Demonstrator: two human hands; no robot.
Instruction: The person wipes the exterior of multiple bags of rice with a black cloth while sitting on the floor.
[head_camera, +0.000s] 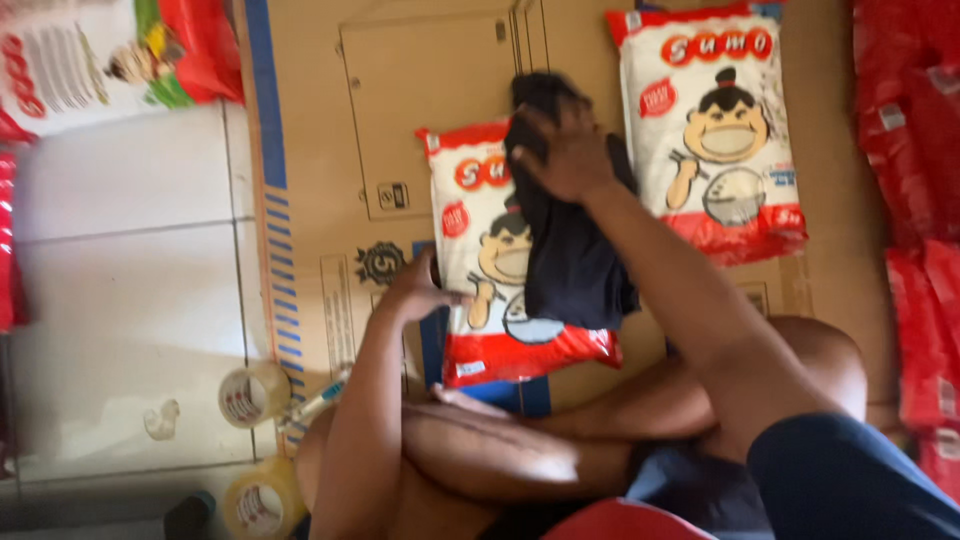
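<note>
Dark cloth (570, 250) is pressed onto the nearer rice bag (500, 290), lying on flattened cardboard (420, 90), by the right hand (565, 150), its grip closed on the cloth. Left hand (415, 290), fingers spread, steadies the bag's edge; firm, even strokes are best kept within the bag's face.

White-and-red plastic rice bag (490, 300) lies centre on flattened brown cardboard box (320, 200); second identical bag (715, 130) upper right; red packs (925, 250) along right edge.
</note>
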